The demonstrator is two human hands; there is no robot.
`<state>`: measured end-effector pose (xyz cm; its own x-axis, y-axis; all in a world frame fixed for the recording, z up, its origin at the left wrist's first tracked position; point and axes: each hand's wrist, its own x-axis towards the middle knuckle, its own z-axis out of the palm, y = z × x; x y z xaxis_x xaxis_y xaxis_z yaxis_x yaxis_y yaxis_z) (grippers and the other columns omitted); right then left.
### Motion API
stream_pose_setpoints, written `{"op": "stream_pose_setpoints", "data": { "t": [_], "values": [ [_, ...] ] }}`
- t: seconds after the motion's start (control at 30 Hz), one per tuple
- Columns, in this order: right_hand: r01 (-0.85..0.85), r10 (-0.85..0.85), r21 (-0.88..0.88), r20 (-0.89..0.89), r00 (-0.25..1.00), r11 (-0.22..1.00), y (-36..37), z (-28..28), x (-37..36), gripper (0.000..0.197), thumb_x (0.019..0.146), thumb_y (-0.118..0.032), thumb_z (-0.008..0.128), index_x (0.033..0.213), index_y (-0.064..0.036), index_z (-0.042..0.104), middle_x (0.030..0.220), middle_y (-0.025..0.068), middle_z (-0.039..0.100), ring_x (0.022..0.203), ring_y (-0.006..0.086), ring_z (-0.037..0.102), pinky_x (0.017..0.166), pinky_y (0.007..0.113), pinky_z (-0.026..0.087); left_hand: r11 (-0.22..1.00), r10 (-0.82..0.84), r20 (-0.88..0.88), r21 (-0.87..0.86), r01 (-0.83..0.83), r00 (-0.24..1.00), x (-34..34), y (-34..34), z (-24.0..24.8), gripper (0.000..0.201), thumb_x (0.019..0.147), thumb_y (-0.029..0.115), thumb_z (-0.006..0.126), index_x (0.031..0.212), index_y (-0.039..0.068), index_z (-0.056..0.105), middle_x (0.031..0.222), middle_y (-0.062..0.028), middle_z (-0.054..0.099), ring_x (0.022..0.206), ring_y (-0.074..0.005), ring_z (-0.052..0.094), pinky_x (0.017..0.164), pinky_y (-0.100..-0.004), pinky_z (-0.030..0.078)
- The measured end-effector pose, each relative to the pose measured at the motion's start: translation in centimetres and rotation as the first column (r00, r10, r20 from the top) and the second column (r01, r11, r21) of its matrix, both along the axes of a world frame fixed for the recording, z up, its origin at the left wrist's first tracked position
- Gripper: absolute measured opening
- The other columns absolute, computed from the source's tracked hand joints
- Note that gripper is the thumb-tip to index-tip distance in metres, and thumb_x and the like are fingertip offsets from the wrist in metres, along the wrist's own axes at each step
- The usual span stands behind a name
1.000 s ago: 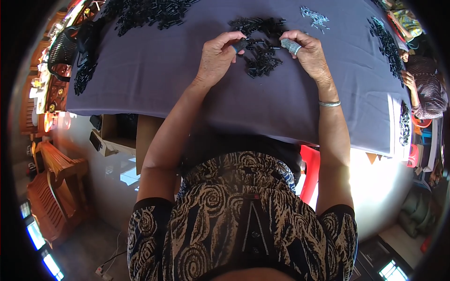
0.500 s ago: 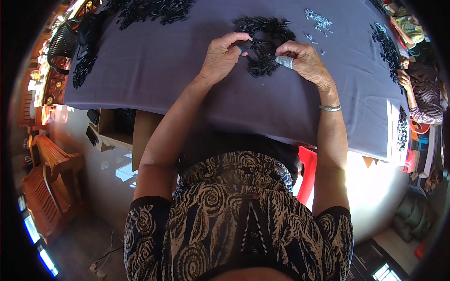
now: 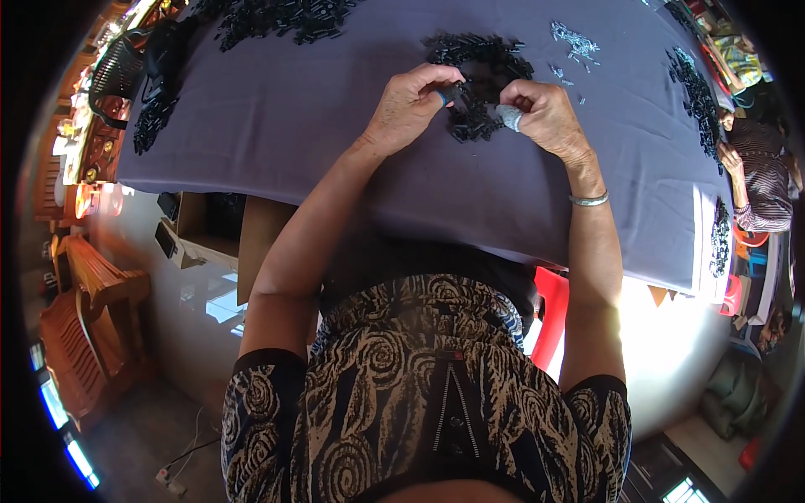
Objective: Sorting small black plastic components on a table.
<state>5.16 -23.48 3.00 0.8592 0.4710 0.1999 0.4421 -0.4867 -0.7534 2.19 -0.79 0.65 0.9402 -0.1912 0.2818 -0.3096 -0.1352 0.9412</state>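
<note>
My left hand (image 3: 411, 105) pinches a small black part at its fingertips, over a table covered with a purple-grey cloth (image 3: 319, 134). My right hand (image 3: 541, 113), with a grey wrap on one finger and a silver bangle on the wrist, has its fingers closed on a small piece just right of the left hand. Both hands hover over a pile of small black parts (image 3: 478, 71). What exactly the right fingers hold is too small to tell.
More heaps of black parts lie at the far left (image 3: 285, 17) and along the right edge (image 3: 696, 80). A small cluster of silver pieces (image 3: 574, 38) lies beyond the pile. Another person's arm (image 3: 759, 176) rests at the right. Wooden chairs (image 3: 84, 310) stand on the left floor.
Both hands have drawn slightly nearer to me and closer together over the black pile; the view has shifted a little.
</note>
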Motion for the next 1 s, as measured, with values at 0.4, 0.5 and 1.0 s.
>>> {"op": "stream_pose_setpoints", "data": {
  "t": [0.4,0.5,1.0],
  "values": [
    [-0.084,0.216,0.480,-0.228,0.949,0.873,1.9,0.5,-0.4,0.009,0.088,-0.001,0.059,0.097,-0.0036,0.060,0.084,0.0011,0.061,0.061,0.0051,0.049,0.055,0.019,0.042,0.991,-0.129,-0.062,-0.029,0.127,0.990,-0.4,-0.2,0.9,0.043,0.077,-0.014,0.039,0.110,0.001,0.063,0.102,-0.0052,0.063,0.087,-0.0117,0.060,0.076,-0.0234,0.049],
    [-0.087,0.206,0.486,-0.198,0.958,0.870,2.2,0.2,-0.4,0.010,0.089,0.001,0.057,0.098,-0.0034,0.059,0.085,0.0002,0.060,0.065,0.0057,0.049,0.058,0.020,0.042,0.990,-0.128,0.036,-0.063,0.130,0.991,-0.4,-0.4,0.6,0.022,0.091,0.004,0.057,0.111,0.006,0.064,0.084,0.0013,0.057,0.064,-0.0055,0.048,0.058,-0.0190,0.041],
    [-0.104,0.132,0.286,-0.082,0.988,0.952,2.2,-0.1,-0.4,0.008,0.087,0.002,0.054,0.091,-0.0037,0.057,0.076,-0.0042,0.053,0.065,0.0037,0.045,0.057,0.020,0.039,0.993,-0.118,0.003,-0.004,0.118,0.993,-0.9,-0.6,1.2,0.046,0.078,-0.014,0.037,0.111,0.005,0.063,0.092,-0.0027,0.059,0.066,-0.0083,0.055,0.060,-0.0202,0.045]
  ]
}}
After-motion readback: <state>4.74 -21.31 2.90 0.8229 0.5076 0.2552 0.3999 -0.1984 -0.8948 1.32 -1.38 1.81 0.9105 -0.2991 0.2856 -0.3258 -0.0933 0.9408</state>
